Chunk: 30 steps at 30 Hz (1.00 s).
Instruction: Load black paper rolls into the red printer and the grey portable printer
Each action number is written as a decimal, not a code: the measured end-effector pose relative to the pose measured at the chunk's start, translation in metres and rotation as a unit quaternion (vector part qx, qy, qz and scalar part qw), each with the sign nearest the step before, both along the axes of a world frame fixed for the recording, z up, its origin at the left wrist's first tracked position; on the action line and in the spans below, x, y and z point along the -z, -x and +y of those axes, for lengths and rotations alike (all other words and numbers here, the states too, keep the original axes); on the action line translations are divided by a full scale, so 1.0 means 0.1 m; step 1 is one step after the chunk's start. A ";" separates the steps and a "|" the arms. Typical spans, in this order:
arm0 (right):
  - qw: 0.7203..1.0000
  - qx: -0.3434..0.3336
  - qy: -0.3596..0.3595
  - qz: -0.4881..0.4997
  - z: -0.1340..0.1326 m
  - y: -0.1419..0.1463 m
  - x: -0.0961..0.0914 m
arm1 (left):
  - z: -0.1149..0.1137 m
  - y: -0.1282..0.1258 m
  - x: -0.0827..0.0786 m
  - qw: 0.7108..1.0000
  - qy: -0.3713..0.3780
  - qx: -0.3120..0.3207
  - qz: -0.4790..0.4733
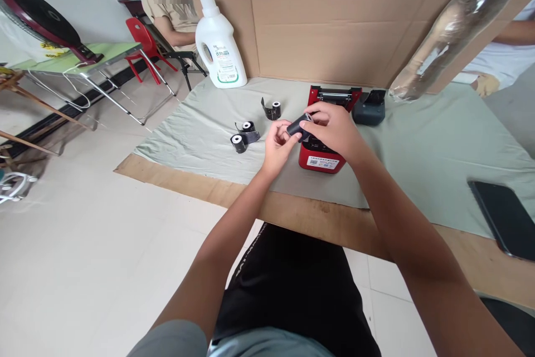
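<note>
Both my hands meet over a red label printer (321, 154) lying on a grey-green cloth (418, 145). My right hand (334, 128) is closed round a small black roll (299, 125), held above the printer's front. My left hand (276, 145) pinches the roll's left end with fingertips. The printer's lid (334, 95) stands open at the back. Three more black rolls with white cores lie to the left: one (238, 142) nearest, one (248, 127) behind it, one (272, 108) farther back.
A white detergent bottle (218, 45) stands at the cloth's back left, before a cardboard wall (334, 17). A dark small device (369, 108) sits right of the printer. A black phone (505, 218) lies at right. A clear plastic bottle (451, 34) looms near. A seated person (175, 11) is at back left.
</note>
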State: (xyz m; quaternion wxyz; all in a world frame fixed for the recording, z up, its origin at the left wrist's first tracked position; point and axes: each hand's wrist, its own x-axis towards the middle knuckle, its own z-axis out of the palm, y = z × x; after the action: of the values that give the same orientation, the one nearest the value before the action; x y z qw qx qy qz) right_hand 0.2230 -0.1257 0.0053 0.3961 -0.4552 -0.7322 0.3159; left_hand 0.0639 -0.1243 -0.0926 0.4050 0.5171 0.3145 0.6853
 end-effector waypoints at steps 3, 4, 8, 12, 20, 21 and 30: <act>0.998 0.022 -0.051 -0.018 0.00 0.07 -0.05 | 0.01 -0.05 0.06 0.999 0.023 -0.026 -0.018; 0.997 0.029 -0.066 -0.029 0.02 0.12 -0.08 | 0.02 -0.06 0.08 0.999 0.032 -0.037 -0.025; 0.987 0.029 -0.091 -0.131 0.32 0.59 -0.26 | 0.11 -0.09 0.18 0.995 0.056 -0.063 -0.049; 0.951 0.029 -0.048 -0.304 0.78 1.25 -0.25 | 0.18 -0.09 0.23 0.991 0.101 -0.075 -0.050; 0.894 -0.018 0.057 -0.444 1.11 1.75 0.18 | 0.15 -0.11 0.26 0.986 0.163 -0.023 -0.019; 0.893 -0.022 0.067 -0.445 1.11 1.74 0.20 | 0.15 -0.12 0.26 0.986 0.167 -0.022 -0.019; 0.949 0.090 -0.028 -0.302 1.63 1.44 -0.09 | 0.10 -0.12 0.18 0.979 0.197 -0.055 -0.010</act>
State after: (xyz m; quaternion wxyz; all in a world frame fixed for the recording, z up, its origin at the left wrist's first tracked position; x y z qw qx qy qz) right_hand 0.0787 0.0369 0.0147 0.1957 -0.5825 -0.7818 0.1059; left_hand 0.0759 -0.1145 -0.1109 0.4637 0.4023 0.4670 0.6364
